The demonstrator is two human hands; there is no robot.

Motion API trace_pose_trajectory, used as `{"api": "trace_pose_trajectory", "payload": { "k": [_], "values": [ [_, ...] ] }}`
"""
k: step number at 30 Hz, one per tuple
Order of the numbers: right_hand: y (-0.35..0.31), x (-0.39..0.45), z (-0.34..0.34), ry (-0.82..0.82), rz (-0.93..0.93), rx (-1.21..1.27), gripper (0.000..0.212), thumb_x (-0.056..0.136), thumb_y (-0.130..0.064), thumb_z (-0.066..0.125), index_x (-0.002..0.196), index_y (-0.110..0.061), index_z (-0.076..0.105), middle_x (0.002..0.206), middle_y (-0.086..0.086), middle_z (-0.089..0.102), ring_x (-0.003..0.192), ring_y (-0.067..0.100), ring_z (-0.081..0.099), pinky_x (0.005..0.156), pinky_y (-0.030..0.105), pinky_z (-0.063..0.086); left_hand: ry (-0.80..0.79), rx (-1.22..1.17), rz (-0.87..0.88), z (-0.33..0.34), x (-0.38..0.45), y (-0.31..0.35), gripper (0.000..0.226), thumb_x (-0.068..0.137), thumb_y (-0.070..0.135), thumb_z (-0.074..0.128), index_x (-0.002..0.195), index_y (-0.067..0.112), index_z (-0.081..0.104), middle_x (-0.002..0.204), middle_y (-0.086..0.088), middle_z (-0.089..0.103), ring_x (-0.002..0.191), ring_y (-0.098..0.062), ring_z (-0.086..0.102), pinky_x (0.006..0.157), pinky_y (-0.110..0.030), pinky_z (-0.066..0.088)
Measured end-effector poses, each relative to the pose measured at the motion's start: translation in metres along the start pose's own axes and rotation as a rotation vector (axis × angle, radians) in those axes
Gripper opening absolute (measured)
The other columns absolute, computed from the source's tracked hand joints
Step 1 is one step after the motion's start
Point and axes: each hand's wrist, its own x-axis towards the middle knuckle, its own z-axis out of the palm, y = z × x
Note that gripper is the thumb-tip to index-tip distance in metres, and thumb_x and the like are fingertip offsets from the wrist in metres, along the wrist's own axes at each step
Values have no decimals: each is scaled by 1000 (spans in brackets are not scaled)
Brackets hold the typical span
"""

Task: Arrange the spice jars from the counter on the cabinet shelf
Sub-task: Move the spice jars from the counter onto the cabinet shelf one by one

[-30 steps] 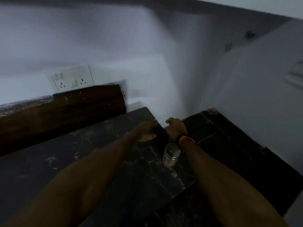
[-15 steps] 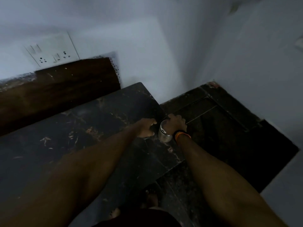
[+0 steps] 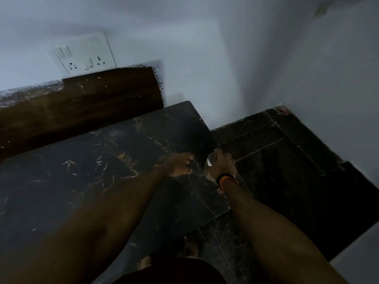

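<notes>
The light is dim. A small glass spice jar (image 3: 210, 161) with a shiny top sits at the right edge of the black marble counter (image 3: 86, 177). My right hand (image 3: 223, 166), with an orange and black band on its wrist, grips the jar from the right side. My left hand (image 3: 180, 165) rests on the counter just left of the jar, fingers loosely curled, and I see nothing in it. No cabinet shelf is in view.
A brown wooden strip (image 3: 82, 101) runs along the back of the counter below a white switch and socket plate (image 3: 86, 55). White walls meet in a corner at the right. Dark floor (image 3: 287, 171) lies beyond the counter's edge, with my bare feet (image 3: 190, 247) below.
My right hand pulled back from the counter's edge and took hold of the jar, which stood beside its wrist. My left hand's fingers curled. My view tilted down.
</notes>
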Motion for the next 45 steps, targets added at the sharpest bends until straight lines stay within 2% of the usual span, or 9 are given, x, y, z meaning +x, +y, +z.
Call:
{"api": "trace_pose_trajectory", "payload": {
  "k": [4,10,14,17,20,28,33,39,45],
  "values": [
    [-15,2,-6,-28,-141,78,79,72,-40,73,143,-33,38,140,13,43,128,38,43,104,54,44,106,-131,-35,-1,-3,-11,48,94,24,66,139,18,52,131,-7,61,118,-20,60,103,-40,49],
    [-48,14,-25,-129,-287,469,52,83,-19,71,132,-27,56,128,2,57,120,22,53,100,36,47,328,-686,-128,4,-27,-15,16,104,39,46,114,33,58,115,-4,65,92,-12,63,77,-34,54],
    [-70,18,-48,-296,-391,707,54,79,5,67,127,-20,62,125,3,58,118,28,56,82,28,56,206,-1270,-253,-5,-39,-17,42,102,58,36,118,27,60,122,-10,65,109,-29,65,91,-50,56],
    [-91,17,-62,-326,-460,800,62,66,-2,66,123,-25,65,124,4,59,110,28,57,81,37,59,85,-1639,-174,-14,-43,-19,51,100,57,40,127,19,60,130,-22,60,118,-41,60,95,-55,54],
    [-109,16,-70,-347,-488,898,67,61,-9,61,123,-33,65,126,-6,60,113,19,58,89,40,59,121,-1809,-53,-27,-49,-18,51,98,50,47,134,15,58,137,-24,55,124,-41,56,97,-54,53],
    [-141,22,-79,-216,-437,1143,59,83,-18,73,138,-21,53,133,4,57,121,26,58,103,48,51,309,-1733,236,-68,-57,-7,60,87,31,67,142,11,50,142,-21,52,128,-41,55,101,-57,51],
    [-168,19,-89,-174,-441,1185,73,78,-45,73,143,-26,46,134,2,60,117,23,63,91,38,58,474,-1497,276,-89,-63,11,49,87,19,72,132,14,56,134,-15,59,114,-30,67,86,-40,59],
    [-191,22,-109,-159,-421,1237,78,78,-50,75,146,-26,43,137,7,58,116,27,64,93,47,57,762,-1082,325,-104,-67,27,72,73,10,87,134,13,50,123,5,59,105,-3,63,79,-21,58],
    [-201,18,-133,-251,-449,1429,57,86,-34,64,138,-13,52,134,25,57,125,47,53,104,63,43,558,-1255,458,-131,-77,29,61,82,18,76,137,15,49,130,-13,63,116,-27,66,93,-41,58]
  ]
}}
